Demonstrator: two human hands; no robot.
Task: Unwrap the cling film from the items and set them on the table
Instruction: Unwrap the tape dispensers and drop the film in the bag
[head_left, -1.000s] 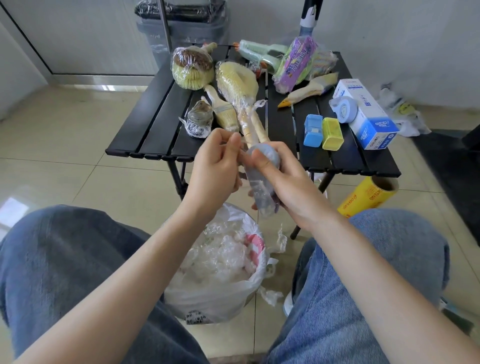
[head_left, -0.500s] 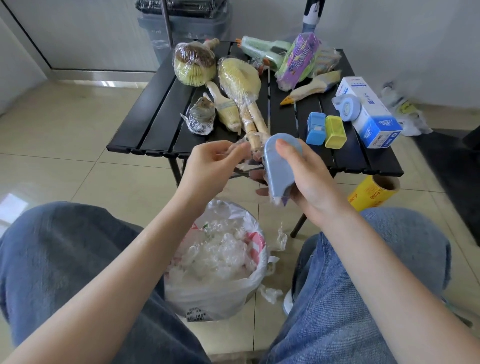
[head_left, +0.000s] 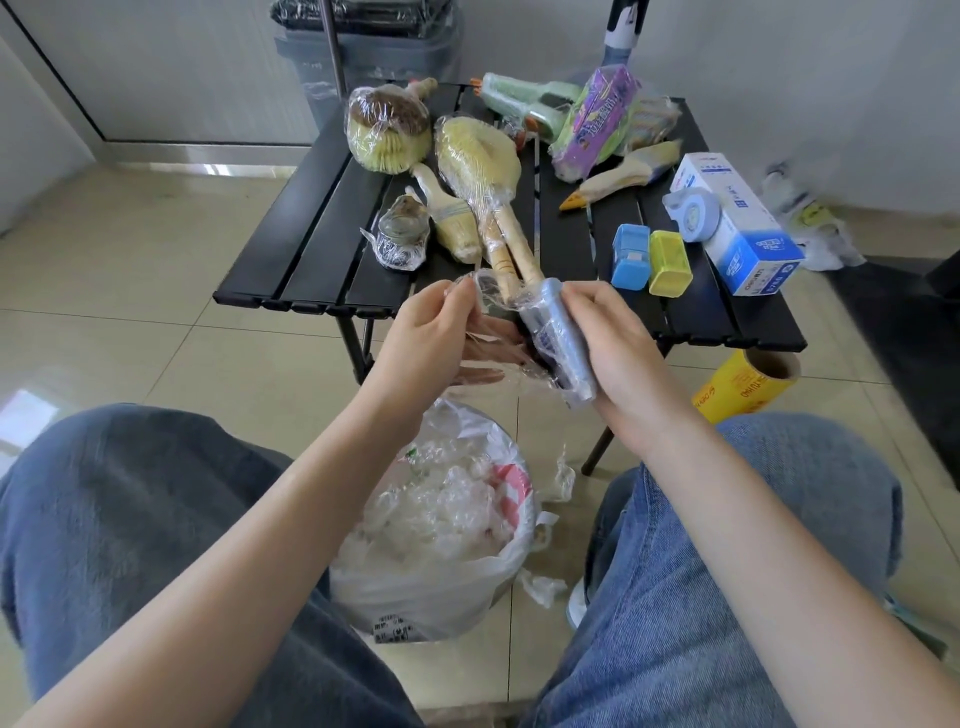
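A small blue item (head_left: 558, 338), partly wrapped in cling film (head_left: 488, 332), is held above the near edge of the black slatted table (head_left: 311, 228), over the gap between the knees. It is gripped along its length by the right hand (head_left: 618, 343), fingers curled round it, apparently so that it stays steady while the wrap is drawn off sideways. A loose flap of the film is pinched between thumb and fingertips of the left hand (head_left: 431, 332) and stretched away to the left; the sheet spans between the two hands, so the unwrapping of this piece is judged to be under way, not finished. Directly below, a white plastic bag (head_left: 431, 587) full of crumpled film stands on the floor, probably placed there so that the wrap can be dropped straight in. On the right side of the table, bare pieces are gathered: a blue box (head_left: 631, 257), a yellow box (head_left: 670, 257) just beside it, and a white and blue carton (head_left: 737, 223). On the left and at the back, wrapped brushes (head_left: 478, 171) lie waiting. A yellow film roll (head_left: 748, 384) lies on the floor under the table's right edge.
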